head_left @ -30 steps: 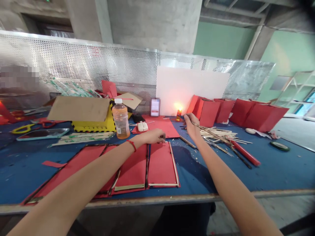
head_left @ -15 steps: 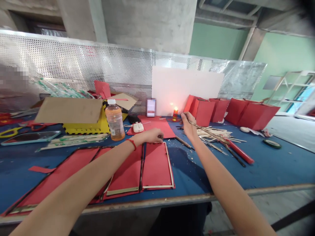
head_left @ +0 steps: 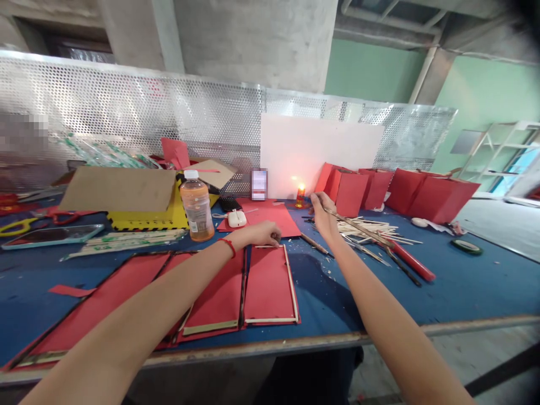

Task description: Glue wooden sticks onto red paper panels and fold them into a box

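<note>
Right hand (head_left: 323,216): fingers (head_left: 315,198) pinch a wooden stick (head_left: 358,228), its long axis running rightward from the red card panel (head_left: 270,287).
Left hand (head_left: 262,234): fingertips (head_left: 276,239) on its top edge (grip? we cannot tell).

The red paper (head_left: 270,287) is matt and smooth, edged by pale, unfinished wooden sticks (head_left: 367,229). The clear plastic bottle (head_left: 196,207) looks glossy, the brown cardboard sheet (head_left: 118,189) dull and plain. The blue work mat (head_left: 476,287) is matt and scuffed, the perforated metal panel (head_left: 211,124) shiny, the concrete column (head_left: 253,39) rough.
</note>
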`<state>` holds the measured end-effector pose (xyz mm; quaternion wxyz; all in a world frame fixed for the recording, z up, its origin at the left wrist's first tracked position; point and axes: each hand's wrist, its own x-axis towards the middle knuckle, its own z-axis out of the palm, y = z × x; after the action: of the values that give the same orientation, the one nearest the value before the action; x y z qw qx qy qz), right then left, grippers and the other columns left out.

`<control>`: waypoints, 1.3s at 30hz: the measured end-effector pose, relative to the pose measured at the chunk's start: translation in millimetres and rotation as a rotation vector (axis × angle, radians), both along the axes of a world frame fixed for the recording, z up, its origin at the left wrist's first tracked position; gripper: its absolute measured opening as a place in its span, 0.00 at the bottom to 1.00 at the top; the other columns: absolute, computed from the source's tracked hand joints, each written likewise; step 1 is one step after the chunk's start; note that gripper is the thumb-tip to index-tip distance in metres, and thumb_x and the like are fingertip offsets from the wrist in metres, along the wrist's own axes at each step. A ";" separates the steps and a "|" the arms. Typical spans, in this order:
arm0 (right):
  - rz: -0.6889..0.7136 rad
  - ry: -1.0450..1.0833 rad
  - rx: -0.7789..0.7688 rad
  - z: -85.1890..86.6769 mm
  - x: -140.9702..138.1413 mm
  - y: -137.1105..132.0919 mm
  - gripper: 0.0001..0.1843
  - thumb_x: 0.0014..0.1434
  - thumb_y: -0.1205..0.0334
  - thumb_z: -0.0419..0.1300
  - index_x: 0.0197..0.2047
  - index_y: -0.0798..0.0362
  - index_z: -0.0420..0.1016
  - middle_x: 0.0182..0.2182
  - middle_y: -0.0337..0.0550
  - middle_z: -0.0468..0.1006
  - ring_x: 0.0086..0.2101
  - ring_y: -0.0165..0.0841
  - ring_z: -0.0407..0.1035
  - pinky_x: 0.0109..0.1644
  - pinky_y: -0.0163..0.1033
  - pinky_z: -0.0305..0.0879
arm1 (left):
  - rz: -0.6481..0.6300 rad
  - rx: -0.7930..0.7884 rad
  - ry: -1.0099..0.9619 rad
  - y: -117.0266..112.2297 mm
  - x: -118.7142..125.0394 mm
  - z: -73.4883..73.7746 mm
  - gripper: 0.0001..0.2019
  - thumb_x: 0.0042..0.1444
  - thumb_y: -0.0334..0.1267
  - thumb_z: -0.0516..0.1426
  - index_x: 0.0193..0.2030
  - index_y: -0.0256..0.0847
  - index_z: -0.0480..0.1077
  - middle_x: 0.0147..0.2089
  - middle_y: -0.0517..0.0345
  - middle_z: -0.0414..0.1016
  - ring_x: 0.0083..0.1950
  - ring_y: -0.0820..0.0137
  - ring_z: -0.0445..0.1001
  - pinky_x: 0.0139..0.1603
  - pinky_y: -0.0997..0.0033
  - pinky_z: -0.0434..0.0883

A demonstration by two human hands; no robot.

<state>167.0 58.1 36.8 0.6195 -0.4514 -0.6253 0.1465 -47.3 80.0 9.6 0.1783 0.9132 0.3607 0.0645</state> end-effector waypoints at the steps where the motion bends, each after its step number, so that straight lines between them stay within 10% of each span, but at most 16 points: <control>1: -0.002 -0.002 0.001 -0.3 0.1 0.2 0.18 0.62 0.46 0.49 0.37 0.50 0.71 0.27 0.40 0.77 0.25 0.34 0.70 0.31 0.39 0.66 | 0.003 0.002 0.004 -0.5 0.7 0.0 0.14 0.54 0.46 0.59 0.29 0.36 0.73 0.23 0.60 0.71 0.25 0.74 0.64 0.27 0.75 0.57; 11: 0.022 -0.166 -0.044 -8.7 -4.1 3.4 0.16 0.62 0.49 0.52 0.42 0.49 0.75 0.33 0.40 0.79 0.30 0.34 0.72 0.34 0.37 0.66 | 0.015 -0.011 -0.028 -2.7 4.1 -0.8 0.12 0.53 0.43 0.60 0.27 0.35 0.72 0.21 0.62 0.67 0.24 0.75 0.62 0.26 0.76 0.56; 18: 0.264 -0.699 -0.200 -21.2 -19.3 -9.5 0.17 0.65 0.54 0.50 0.31 0.51 0.74 0.24 0.40 0.77 0.22 0.30 0.69 0.29 0.33 0.59 | 0.045 -0.008 -0.095 -6.1 2.9 -2.9 0.08 0.51 0.39 0.60 0.29 0.36 0.71 0.22 0.62 0.67 0.24 0.75 0.63 0.25 0.76 0.56; 22: 0.249 -0.865 -0.179 -32.4 -26.7 -8.2 0.01 0.54 0.65 0.60 0.31 0.52 0.73 0.25 0.40 0.76 0.26 0.32 0.69 0.29 0.33 0.55 | 0.075 -0.022 -0.092 -4.7 3.0 -6.7 0.07 0.51 0.39 0.60 0.30 0.36 0.72 0.20 0.63 0.66 0.23 0.74 0.63 0.24 0.76 0.56; 39: 0.193 -0.871 -0.139 -51.3 -33.6 2.3 0.08 0.44 0.70 0.59 0.31 0.51 0.72 0.29 0.41 0.79 0.30 0.35 0.71 0.30 0.33 0.52 | 0.132 -0.106 -0.172 -11.5 3.5 -12.0 0.06 0.48 0.37 0.58 0.28 0.35 0.71 0.21 0.62 0.66 0.22 0.75 0.62 0.23 0.76 0.57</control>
<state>133.5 60.4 -14.5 0.2502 -0.4509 -0.8558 0.0414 -43.9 68.5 -2.3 0.2520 0.8678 0.4065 0.1350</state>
